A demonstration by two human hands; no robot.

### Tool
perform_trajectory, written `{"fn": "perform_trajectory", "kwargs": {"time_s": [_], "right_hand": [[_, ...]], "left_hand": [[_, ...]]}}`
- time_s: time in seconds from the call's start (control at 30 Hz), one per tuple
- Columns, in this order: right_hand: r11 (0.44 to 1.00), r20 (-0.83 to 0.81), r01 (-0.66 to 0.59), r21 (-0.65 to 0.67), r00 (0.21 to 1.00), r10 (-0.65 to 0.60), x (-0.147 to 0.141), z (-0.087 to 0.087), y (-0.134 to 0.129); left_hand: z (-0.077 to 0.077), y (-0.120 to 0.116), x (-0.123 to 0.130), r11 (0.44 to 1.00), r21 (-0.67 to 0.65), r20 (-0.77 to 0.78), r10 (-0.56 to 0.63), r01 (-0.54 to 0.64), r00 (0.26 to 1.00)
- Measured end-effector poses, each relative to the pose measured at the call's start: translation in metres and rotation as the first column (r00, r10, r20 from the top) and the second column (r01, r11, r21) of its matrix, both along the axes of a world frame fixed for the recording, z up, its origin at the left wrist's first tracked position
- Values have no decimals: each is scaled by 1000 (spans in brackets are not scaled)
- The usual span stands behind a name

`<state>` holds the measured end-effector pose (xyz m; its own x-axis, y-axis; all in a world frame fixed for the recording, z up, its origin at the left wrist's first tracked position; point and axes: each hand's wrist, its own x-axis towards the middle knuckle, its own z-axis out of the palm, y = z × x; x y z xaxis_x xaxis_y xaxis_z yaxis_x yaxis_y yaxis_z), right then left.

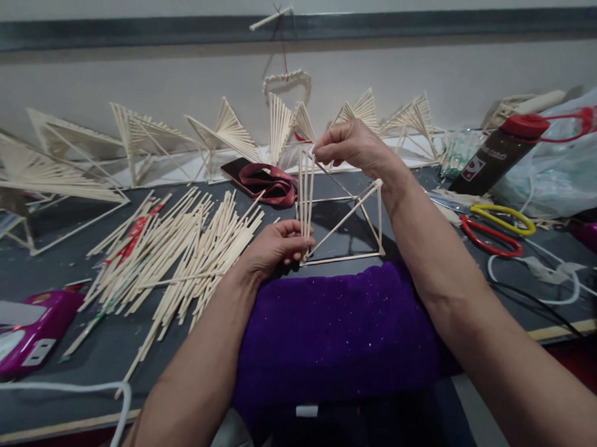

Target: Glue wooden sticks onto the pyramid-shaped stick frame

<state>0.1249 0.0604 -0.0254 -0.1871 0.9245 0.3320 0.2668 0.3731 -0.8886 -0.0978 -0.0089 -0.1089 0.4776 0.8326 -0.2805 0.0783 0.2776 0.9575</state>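
A small frame of pale thin sticks (343, 256) stands at the middle of the table, with several upright sticks side by side at its left. Down at the lower end of these uprights, my left hand (278, 246) is closed, its fingers pinched on a stick. My right hand (352, 146) pinches the top end of the upright sticks, fingertips together. Left of the frame lies a loose pile of sticks (180, 256). A purple cloth (334, 335) lies in front of the frame, between my forearms.
Finished stick structures (228, 134) line the wall. A dark red strap (276, 184) lies behind the pile. At right are scissors (494, 233), a bottle (499, 153), a plastic bag (550, 163) and cables. A magenta device (38, 330) sits at left.
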Motion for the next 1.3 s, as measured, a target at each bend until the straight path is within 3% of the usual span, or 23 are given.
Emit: {"fn": "perform_trajectory", "kwargs": {"time_s": [0.57, 1.1, 1.3], "right_hand": [[985, 55, 18, 172, 998, -28, -8, 0, 0], [991, -5, 13, 132, 1000, -13, -9, -6, 1], [992, -39, -80, 93, 996, 84, -2, -16, 12]], "left_hand": [[2, -1, 1, 1000, -1, 3, 8, -8, 1000], [1, -2, 0, 1000, 1, 2, 2, -2, 1000], [-2, 0, -1, 1000, 18, 11, -11, 11, 1000]]}}
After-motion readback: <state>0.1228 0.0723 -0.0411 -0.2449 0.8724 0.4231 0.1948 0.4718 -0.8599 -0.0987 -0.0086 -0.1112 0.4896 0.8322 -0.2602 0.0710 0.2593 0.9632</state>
